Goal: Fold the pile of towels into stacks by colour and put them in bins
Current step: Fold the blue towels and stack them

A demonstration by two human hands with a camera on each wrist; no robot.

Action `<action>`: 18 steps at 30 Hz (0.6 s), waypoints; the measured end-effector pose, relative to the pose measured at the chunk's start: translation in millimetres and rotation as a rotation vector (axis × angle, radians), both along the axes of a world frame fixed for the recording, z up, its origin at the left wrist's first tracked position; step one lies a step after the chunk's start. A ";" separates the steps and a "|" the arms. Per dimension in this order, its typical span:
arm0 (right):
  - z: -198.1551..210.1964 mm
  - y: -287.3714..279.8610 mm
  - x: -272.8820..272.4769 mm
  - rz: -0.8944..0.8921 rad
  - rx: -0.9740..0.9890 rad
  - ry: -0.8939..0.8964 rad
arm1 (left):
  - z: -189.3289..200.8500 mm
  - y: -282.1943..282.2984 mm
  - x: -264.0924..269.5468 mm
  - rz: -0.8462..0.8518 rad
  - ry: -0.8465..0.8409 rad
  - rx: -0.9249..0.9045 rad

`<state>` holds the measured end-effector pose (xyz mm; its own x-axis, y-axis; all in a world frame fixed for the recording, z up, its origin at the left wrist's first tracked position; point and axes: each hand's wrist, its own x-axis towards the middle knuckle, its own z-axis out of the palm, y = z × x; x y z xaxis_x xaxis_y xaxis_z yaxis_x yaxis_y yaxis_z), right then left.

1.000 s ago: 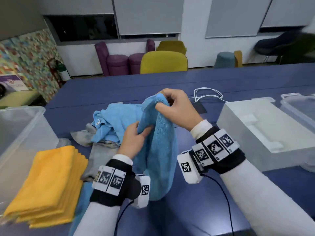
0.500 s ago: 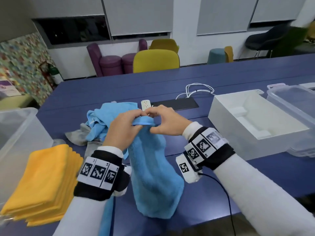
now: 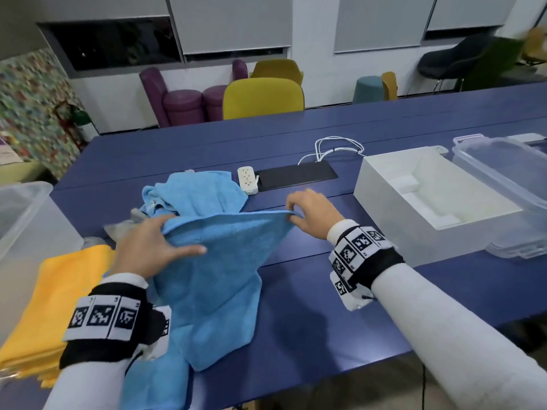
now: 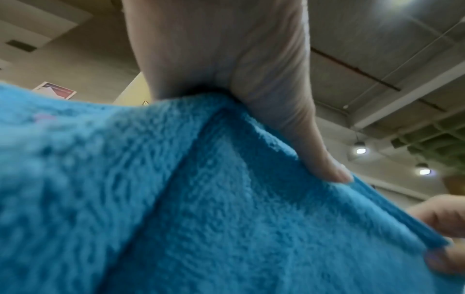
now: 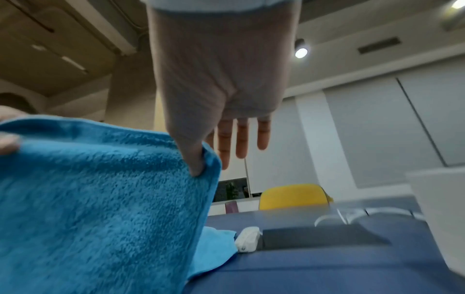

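Note:
A blue towel (image 3: 219,276) hangs stretched between my two hands above the navy table (image 3: 325,335). My left hand (image 3: 151,247) grips its left top corner, thumb laid across the front of the cloth (image 4: 251,218). My right hand (image 3: 307,211) pinches the right top corner (image 5: 201,159) between thumb and forefinger, the other fingers straight. Behind it lies a heap of blue towels (image 3: 195,193) on grey ones (image 3: 118,229). A stack of folded yellow towels (image 3: 53,306) sits at the near left. Another blue towel (image 3: 154,383) lies below my left wrist.
A clear bin (image 3: 20,220) stands at the far left. A white box (image 3: 426,196) and a clear lidded bin (image 3: 509,184) stand at the right. A power strip (image 3: 247,180), a black panel (image 3: 296,179) and white cables (image 3: 337,146) lie mid-table. Chairs stand behind.
My hands, together at the towel's top edge half a second ago, have moved apart. The towel is now spread wide between them instead of hanging bunched.

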<state>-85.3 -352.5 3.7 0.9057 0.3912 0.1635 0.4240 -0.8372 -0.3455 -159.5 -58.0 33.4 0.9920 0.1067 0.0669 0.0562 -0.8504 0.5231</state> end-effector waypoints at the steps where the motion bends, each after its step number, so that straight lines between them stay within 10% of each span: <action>1: -8.1 -2.3 -0.5 -0.029 0.210 0.066 | -8.6 5.9 3.0 -0.017 0.086 0.064; 11: 12.9 -11.4 41.2 -0.380 1.039 0.055 | -0.1 -0.7 33.7 0.239 -0.112 0.130; 18: 3.6 61.3 15.4 0.221 0.256 0.229 | 17.2 -38.8 33.0 -0.110 -0.077 0.157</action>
<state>-69.9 -291.2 7.3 0.8287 0.5532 0.0845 0.4717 -0.6091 -0.6376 -126.5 -96.8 50.6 0.9884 -0.0199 0.1503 -0.0767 -0.9207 0.3826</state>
